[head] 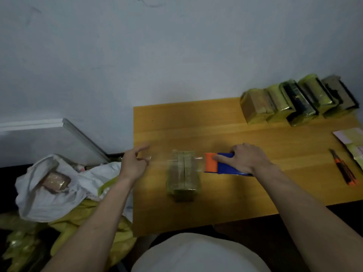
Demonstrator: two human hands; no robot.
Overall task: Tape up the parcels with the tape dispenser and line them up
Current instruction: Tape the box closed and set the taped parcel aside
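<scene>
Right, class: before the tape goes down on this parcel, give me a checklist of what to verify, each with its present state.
1. Parcel lies flat on the table: ok.
2. Right hand holds the tape dispenser: ok.
3. Tape stretched over the parcel towards the left hand: ok.
4. Left hand pinches the tape end: cannot tell, blurred.
5. Space beside the row of taped parcels: ok.

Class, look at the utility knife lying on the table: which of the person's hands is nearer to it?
Right. The right hand grips the tape dispenser, left of the utility knife; the left hand is farther, beyond the parcel.
</scene>
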